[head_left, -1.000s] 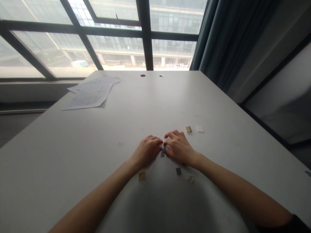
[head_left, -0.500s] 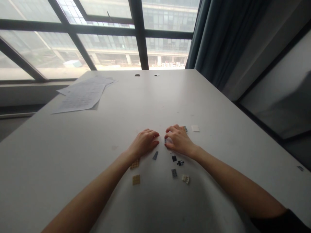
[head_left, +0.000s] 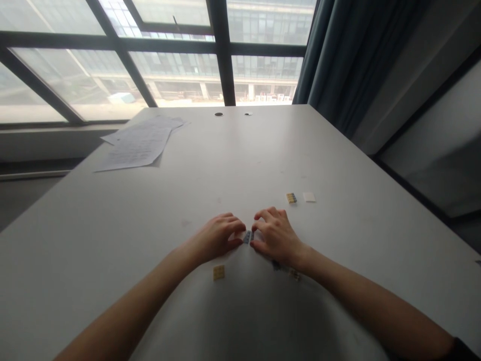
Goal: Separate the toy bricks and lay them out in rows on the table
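In the head view, our left hand [head_left: 222, 235] curls its fingers at a gray studded plate [head_left: 247, 237] between our hands; whether they grip it, we cannot tell. Just beside it, our right hand [head_left: 277, 236] pinches a small gray brick [head_left: 252, 235]. On the counter [head_left: 210, 321], a yellow plate [head_left: 218, 272] lies near our left wrist, and a yellow-and-gray brick [head_left: 291, 198] beside a white square [head_left: 309, 197].
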Demonstrator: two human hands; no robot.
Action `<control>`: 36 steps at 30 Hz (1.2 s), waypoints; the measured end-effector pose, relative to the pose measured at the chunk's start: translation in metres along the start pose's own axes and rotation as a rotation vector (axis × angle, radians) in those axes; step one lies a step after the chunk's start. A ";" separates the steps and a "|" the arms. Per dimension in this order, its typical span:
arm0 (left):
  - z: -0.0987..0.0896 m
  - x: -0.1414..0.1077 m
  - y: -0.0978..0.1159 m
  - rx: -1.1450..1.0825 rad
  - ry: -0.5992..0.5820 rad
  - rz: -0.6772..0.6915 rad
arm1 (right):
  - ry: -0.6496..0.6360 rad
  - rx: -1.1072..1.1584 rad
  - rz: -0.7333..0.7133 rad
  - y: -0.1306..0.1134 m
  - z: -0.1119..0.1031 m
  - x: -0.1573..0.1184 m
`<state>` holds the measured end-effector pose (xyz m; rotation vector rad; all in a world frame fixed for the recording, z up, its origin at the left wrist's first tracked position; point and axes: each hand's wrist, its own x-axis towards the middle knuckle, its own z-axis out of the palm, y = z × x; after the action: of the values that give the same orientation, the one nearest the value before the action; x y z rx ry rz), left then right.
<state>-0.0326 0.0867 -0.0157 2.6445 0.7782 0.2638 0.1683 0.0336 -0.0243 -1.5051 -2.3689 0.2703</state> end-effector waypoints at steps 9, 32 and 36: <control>0.007 0.004 0.001 0.012 0.036 0.000 | 0.004 0.016 0.024 0.006 0.002 0.002; 0.045 0.129 0.034 0.075 0.119 0.066 | -0.001 -0.191 0.254 0.095 -0.044 -0.023; 0.050 0.134 0.045 0.072 0.118 0.072 | 0.010 -0.178 0.268 0.101 -0.047 -0.036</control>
<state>0.1139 0.1107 -0.0331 2.7489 0.7429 0.4224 0.2850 0.0441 -0.0199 -1.9045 -2.2305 0.1139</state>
